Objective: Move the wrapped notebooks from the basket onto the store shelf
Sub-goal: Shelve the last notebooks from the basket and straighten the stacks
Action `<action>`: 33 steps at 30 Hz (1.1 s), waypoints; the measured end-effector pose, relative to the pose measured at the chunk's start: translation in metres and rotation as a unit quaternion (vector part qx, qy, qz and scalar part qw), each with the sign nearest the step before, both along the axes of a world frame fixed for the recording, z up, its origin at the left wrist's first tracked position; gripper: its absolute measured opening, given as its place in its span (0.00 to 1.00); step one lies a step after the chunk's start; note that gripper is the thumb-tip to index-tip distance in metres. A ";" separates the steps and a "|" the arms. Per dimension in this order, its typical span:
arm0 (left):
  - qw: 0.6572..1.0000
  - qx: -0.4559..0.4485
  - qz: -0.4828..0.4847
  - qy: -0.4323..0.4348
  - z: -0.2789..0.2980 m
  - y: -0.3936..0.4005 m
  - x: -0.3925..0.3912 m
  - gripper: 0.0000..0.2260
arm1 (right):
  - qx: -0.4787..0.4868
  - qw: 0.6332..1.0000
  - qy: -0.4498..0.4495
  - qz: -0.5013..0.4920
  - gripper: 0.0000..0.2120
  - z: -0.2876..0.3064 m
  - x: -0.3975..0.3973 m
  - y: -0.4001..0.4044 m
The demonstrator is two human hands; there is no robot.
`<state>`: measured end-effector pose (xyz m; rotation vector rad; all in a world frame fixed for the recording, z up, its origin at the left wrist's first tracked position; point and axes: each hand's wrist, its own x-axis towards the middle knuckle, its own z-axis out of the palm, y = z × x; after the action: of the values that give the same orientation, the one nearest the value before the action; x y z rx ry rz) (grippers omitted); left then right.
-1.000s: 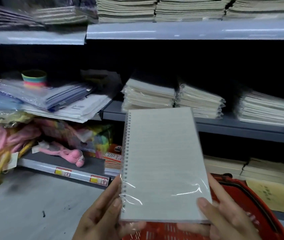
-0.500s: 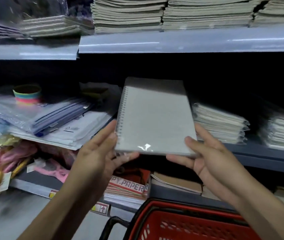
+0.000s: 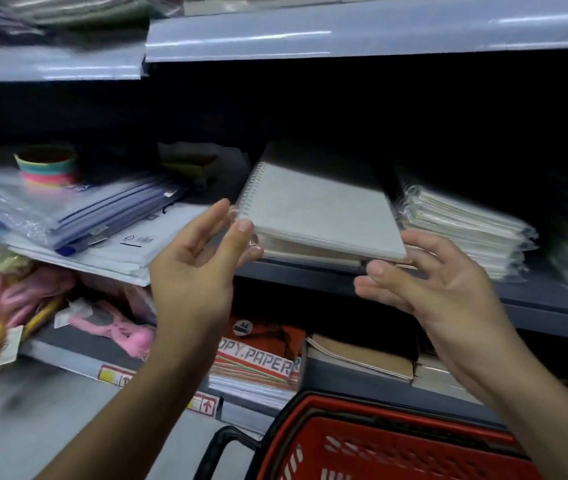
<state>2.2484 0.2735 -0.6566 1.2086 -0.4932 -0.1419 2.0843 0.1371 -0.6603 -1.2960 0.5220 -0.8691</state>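
A plastic-wrapped spiral notebook [image 3: 317, 209] with a pale grey cover lies flat on a short stack of the same notebooks on the grey middle shelf [image 3: 535, 306]. My left hand [image 3: 196, 265] is at its front left corner, fingers nearly straight, thumb tip touching the wrap by the spiral. My right hand [image 3: 438, 289] is at the front right corner with fingers spread and relaxed, their tips against the stack's edge. The red basket [image 3: 345, 410] stands low in front of me; its contents are out of view.
More wrapped notebook stacks [image 3: 466, 230] fill the shelf to the right. Plastic folders [image 3: 68, 206] and a rainbow ring [image 3: 47, 168] lie to the left. Copy paper packs [image 3: 258, 365] and pink items [image 3: 113, 327] sit on the lower shelf. An upper shelf [image 3: 345, 32] overhangs.
Both hands carried the notebook up from above the basket and forward into the shelf, laid it flat on the stack, and have loosened their hold on its corners.
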 end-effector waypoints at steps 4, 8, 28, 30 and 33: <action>0.998 0.025 0.050 -0.028 0.000 -0.016 0.007 0.14 | -0.015 0.995 -0.011 -0.098 0.15 -0.003 0.010 -0.003; 0.992 0.056 0.081 -0.078 0.002 -0.044 0.028 0.13 | 0.026 0.986 -0.030 -0.165 0.12 0.000 0.035 -0.016; 0.994 0.098 0.028 -0.046 0.007 -0.023 -0.002 0.09 | 0.038 0.984 0.048 -0.169 0.15 0.005 0.004 -0.008; 0.994 0.109 0.006 -0.007 -0.004 -0.001 -0.026 0.09 | 0.033 0.982 0.100 -0.157 0.13 -0.006 -0.032 0.007; 0.987 0.143 -0.041 0.059 -0.043 0.032 -0.067 0.08 | 0.034 0.973 0.173 -0.146 0.11 -0.040 -0.090 0.034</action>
<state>2.1819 0.3055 -0.6997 1.4514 -0.4283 -0.3624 1.9944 0.1709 -0.7008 -1.3332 1.0297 -0.8605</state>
